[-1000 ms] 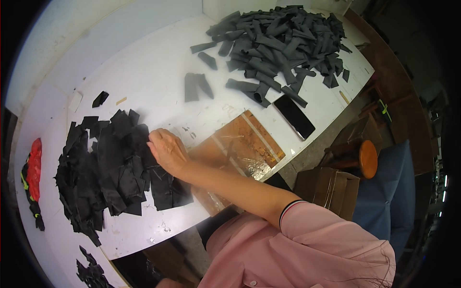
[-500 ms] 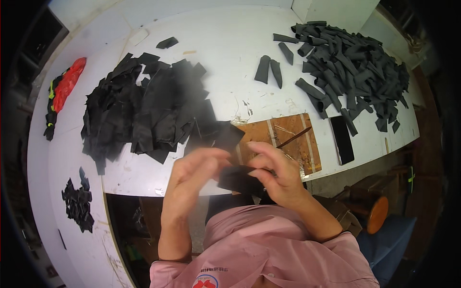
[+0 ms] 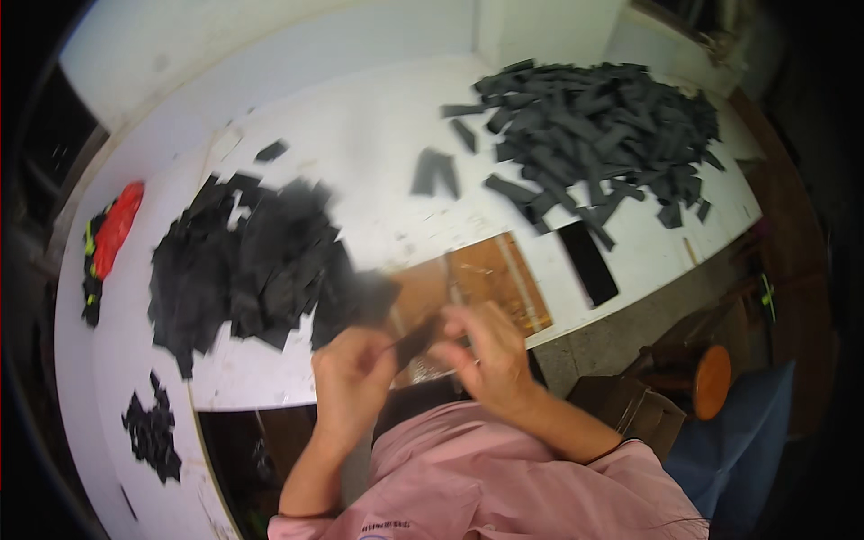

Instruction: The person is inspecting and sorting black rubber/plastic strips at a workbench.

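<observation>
White table (image 3: 360,202); black cloth (image 3: 416,344) seemingly between fingers (image 3: 474,329).

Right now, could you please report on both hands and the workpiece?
Left hand pinching dark fabric piece. Right hand at its other end, grip blurred. Black fabric pile beyond left hand.

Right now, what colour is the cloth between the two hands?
The cloth looks black, though blurred; the head view shows it best.

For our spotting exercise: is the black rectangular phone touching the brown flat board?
Apart: the head view shows a strip of white tabletop between the phone and board.
</observation>
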Available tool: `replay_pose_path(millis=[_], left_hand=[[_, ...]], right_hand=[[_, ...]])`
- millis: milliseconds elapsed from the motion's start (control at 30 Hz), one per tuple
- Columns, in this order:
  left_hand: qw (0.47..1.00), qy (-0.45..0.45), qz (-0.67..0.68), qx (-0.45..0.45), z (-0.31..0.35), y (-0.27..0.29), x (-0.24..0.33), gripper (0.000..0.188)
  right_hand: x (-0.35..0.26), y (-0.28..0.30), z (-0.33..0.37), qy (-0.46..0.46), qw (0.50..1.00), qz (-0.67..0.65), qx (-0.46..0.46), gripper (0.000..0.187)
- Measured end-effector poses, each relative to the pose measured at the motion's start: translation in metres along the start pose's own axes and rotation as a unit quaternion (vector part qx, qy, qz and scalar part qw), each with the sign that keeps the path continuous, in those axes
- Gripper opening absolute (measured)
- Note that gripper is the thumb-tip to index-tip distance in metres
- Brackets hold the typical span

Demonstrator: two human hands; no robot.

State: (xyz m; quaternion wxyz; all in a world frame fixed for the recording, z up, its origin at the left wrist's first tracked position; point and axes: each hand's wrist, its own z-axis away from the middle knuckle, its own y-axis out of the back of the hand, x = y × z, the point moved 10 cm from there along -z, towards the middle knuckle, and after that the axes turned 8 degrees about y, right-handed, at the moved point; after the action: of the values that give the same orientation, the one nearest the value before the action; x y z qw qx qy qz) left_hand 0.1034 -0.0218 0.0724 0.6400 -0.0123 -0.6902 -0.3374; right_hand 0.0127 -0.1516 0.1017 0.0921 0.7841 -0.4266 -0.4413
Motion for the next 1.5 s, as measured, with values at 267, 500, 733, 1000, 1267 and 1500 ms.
replay_pose_path(millis=[267,500,733,1000,1267,1500], left_hand=[[0.98,-0.11,0.012,0.168,0.032,-0.022,0.014,0.006],[0.875,0.082,0.477,-0.012,0.0,-0.041,-0.027,0.013],[0.889,0.12,0.434,-0.082,-0.006,-0.06,-0.032,0.026],[0.958,-0.067,0.251,0.118,-0.004,-0.032,-0.016,0.024],[0.743,0.061,0.598,-0.296,0.001,-0.08,0.024,0.056],[0.971,-0.134,0.157,0.119,0.007,-0.04,0.027,0.014]], right_hand=[[0.01,-0.013,0.009,-0.085,0.985,-0.149,0.007,0.011],[0.028,-0.017,0.009,-0.073,0.991,-0.114,0.021,0.012],[0.054,-0.088,0.05,-0.356,0.654,-0.664,-0.067,0.002],[0.075,-0.075,0.043,-0.303,0.808,-0.5,-0.064,0.016],[0.06,-0.045,0.017,-0.206,0.829,-0.519,-0.026,0.009],[0.044,-0.005,-0.016,-0.086,0.934,-0.346,-0.011,0.007]])
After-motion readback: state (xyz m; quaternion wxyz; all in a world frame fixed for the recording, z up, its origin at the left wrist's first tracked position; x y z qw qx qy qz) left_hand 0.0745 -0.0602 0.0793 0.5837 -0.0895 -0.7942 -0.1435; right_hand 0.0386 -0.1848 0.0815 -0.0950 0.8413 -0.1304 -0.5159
